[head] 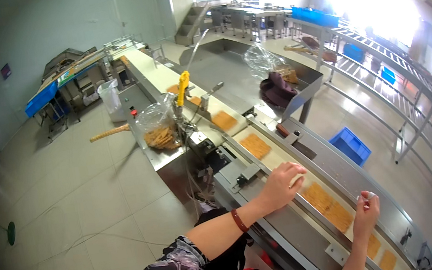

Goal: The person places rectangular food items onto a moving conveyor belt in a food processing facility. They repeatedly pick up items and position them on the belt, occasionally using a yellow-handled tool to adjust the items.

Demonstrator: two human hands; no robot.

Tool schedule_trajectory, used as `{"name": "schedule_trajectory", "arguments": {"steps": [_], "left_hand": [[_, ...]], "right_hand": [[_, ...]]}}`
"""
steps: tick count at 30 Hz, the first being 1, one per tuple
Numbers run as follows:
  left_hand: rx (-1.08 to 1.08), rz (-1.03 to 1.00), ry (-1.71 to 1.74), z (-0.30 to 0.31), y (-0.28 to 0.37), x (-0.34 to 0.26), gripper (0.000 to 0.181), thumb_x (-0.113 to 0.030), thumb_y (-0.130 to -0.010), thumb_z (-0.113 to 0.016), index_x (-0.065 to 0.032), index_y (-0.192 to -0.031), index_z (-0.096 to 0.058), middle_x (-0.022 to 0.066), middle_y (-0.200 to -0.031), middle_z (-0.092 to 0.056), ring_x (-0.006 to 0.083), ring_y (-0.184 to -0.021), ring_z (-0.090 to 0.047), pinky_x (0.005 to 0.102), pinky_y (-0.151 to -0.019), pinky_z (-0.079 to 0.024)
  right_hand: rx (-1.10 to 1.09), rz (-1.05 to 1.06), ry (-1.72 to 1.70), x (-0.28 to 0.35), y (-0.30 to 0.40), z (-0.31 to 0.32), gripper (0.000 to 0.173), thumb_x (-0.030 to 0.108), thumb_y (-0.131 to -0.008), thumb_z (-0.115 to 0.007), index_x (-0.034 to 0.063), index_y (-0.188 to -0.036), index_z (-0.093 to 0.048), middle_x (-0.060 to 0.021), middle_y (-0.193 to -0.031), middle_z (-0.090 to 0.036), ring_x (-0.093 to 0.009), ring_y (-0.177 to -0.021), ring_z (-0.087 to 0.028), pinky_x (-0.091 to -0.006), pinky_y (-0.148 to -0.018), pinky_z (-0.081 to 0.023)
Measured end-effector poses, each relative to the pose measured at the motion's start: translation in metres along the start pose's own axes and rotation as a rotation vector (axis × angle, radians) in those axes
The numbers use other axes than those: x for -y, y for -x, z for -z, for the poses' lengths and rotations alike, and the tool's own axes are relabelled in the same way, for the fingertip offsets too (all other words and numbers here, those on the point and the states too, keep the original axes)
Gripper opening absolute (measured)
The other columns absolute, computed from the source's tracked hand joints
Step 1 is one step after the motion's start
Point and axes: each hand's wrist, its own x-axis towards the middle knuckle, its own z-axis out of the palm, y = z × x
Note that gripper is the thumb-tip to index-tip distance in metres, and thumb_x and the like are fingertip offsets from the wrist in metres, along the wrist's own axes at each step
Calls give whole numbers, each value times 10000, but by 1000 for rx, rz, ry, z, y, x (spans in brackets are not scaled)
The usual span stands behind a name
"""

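Flat, square tan food sheets lie in a row on the pale conveyor belt (pixel 286 157). My left hand (pixel 280 186), with a reddish-brown band at the wrist, hovers over the belt's near rail. Its fingers are bent and apart, and nothing shows in them. Up the belt from it lies one sheet (pixel 256 146); just below its fingertips is a longer stretch of sheets (pixel 327 206). My right hand (pixel 366 213) is over the belt's far side with its fingers curled together. Something small and white shows at its fingertips; whether it is held or worn is unclear.
A knife (pixel 299 143) with a brown handle rests on the far steel ledge. Left of the belt stands a clear bag (pixel 161 137) of tan pieces. A steel tray table (pixel 222 65) holds dark cloth (pixel 277 90). A blue crate (pixel 350 147) is beyond the conveyor.
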Motion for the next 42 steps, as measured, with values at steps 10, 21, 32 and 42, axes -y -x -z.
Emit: {"name": "schedule_trajectory", "arguments": {"steps": [10,21,32,42], "left_hand": [[-26,23,99,-6,3,2,154,-58,-921,-670,-70,-1074,-653,98,-1065,-669,320,-997,-656,406,-861,-542],[-21,-1,63,-8,5,6,167,-47,-895,-677,-68,-1060,-659,94,-1059,-671,324,-982,-662,408,-853,-544],[-22,66,81,-10,6,9,136,-57,-933,-667,-68,-1068,-673,87,-1036,-675,286,-936,-679,365,-802,-564],[-32,80,81,-12,5,7,127,-63,-949,-657,-72,-1073,-684,74,-1030,-677,228,-891,-691,306,-638,-604]], "right_hand": [[27,19,30,-9,1,-1,114,52,-977,-614,3,-1070,-659,-55,-980,-607,-138,-779,-558,-285,-680,-458],[41,46,2,-6,3,0,135,17,-949,-603,-23,-1068,-654,-60,-1017,-604,-137,-764,-525,-283,-668,-456],[47,12,-17,4,4,-1,130,19,-958,-605,-21,-1068,-661,-50,-1011,-596,-122,-756,-517,-269,-667,-446],[51,-4,-28,7,3,1,117,38,-969,-608,-24,-1056,-655,-53,-1019,-607,-122,-744,-510,-270,-671,-454]]}}
